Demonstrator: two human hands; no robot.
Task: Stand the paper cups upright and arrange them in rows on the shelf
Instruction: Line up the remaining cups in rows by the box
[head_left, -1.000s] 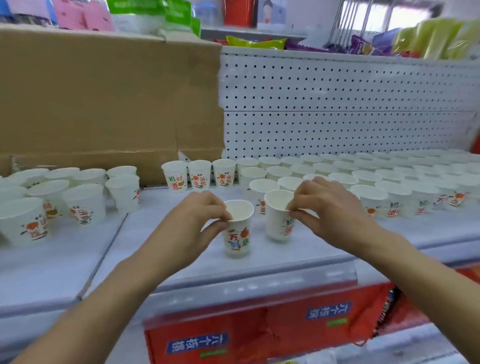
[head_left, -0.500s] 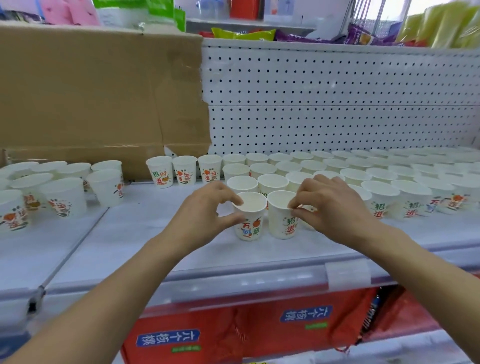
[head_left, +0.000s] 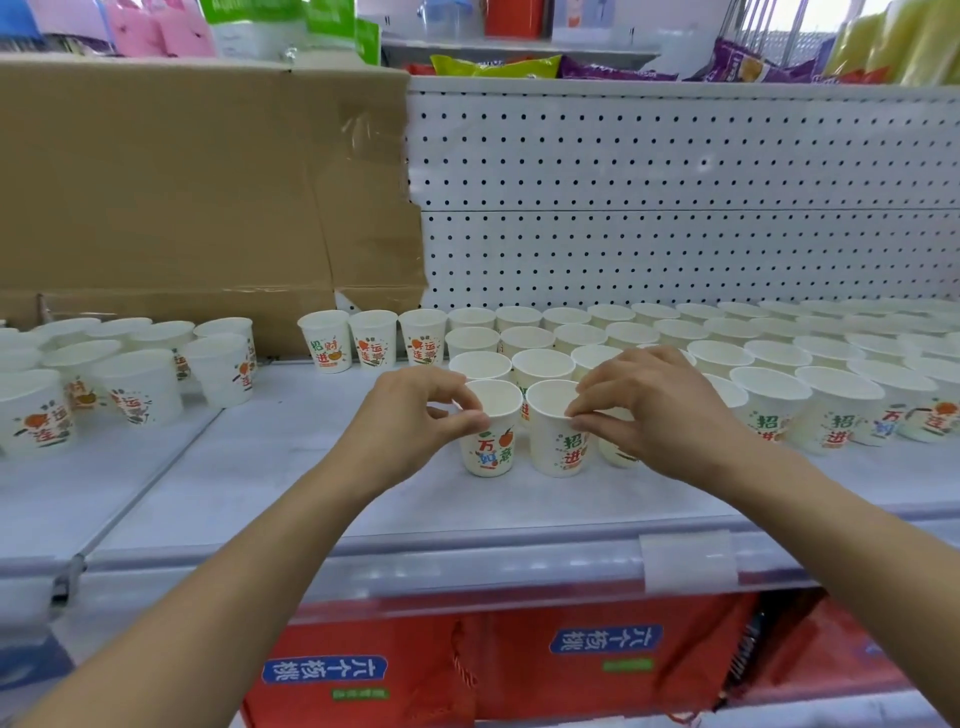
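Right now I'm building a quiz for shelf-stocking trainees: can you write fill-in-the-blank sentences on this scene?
1. The left hand pinches a paper cup by its ____.
2. The right hand grips the cup standing to its ____.
3. Both cups stand ____ on the shelf.
4. Behind the left cups leans brown ____.

Missing: rim; right; upright; cardboard

cups (head_left: 491, 434): white paper, matt, smooth, with colourful printed marks
shelf (head_left: 291, 467): pale, smooth, faint sheen, looks like painted metal
back panel (head_left: 675, 208): white sheet pierced with rows of small holes
box (head_left: 182, 182): brown cardboard, dull, creased, a strip of clear glossy tape
bags (head_left: 597, 660): red, cloth-like, slightly shiny
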